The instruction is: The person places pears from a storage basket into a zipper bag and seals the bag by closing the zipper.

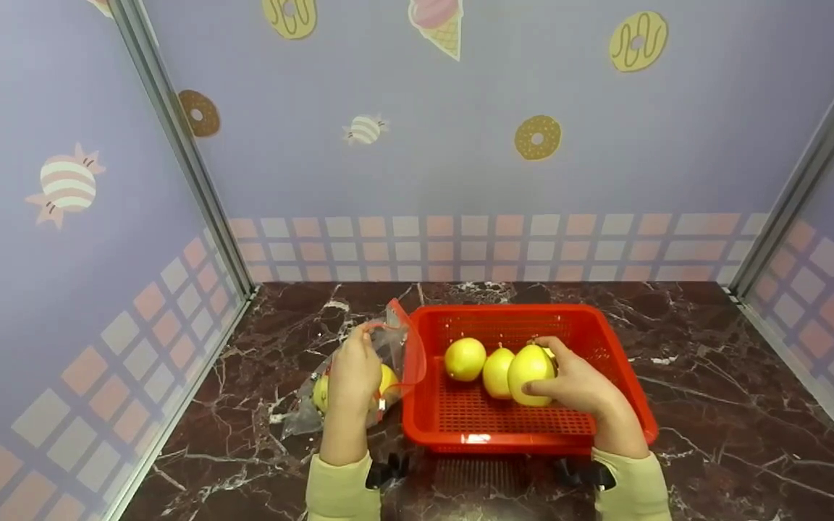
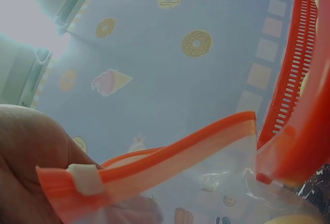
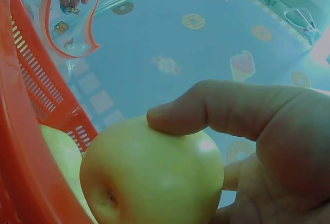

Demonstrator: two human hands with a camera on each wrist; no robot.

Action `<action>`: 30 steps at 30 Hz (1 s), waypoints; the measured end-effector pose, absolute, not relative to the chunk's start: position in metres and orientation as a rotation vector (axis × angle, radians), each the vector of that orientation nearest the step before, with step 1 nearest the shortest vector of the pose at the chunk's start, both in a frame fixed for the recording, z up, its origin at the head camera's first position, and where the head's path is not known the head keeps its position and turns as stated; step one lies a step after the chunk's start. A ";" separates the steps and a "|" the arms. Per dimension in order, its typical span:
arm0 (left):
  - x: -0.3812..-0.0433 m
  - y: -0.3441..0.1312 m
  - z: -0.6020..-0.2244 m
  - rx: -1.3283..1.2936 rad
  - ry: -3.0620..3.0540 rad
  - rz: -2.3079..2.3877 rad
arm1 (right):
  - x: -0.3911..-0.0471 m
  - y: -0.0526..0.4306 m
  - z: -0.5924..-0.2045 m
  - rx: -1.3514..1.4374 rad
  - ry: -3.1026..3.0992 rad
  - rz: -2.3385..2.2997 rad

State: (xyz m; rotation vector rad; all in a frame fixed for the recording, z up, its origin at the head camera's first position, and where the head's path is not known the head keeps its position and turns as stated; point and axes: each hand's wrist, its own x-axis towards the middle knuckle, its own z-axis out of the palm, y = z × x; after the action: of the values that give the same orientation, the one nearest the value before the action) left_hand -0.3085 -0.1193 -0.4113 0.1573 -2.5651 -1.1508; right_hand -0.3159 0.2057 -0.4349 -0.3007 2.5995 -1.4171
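Head view: the right hand has thumb and fingers clamped round a yellow pear, over the right half of a red basket on the dark bench; whether this pear touches the basket floor, I cannot tell. Left of it in the basket sit a second pear and, farther left, a rounder yellow fruit. Beside the basket's left rim, the left hand grips the red edge of a clear bag, its mouth parted. Yellow fruit shows inside the bag. The left wrist view shows a white slider on that edge.
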 end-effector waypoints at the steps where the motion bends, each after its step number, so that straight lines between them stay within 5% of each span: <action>1: -0.308 -0.119 -0.411 0.161 -2.566 -1.154 | -0.316 0.205 -0.435 -0.298 2.596 -1.427; 30: -0.307 -0.123 -0.409 0.162 -2.531 -1.132 | -0.317 0.155 -0.431 -0.206 2.427 -1.762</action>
State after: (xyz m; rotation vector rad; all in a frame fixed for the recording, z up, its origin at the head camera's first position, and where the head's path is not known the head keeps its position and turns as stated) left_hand -0.3067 -0.1233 -0.4091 0.1621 -2.5313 -1.1320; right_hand -0.3166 0.1548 -0.4306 -0.2058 2.4271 -1.7624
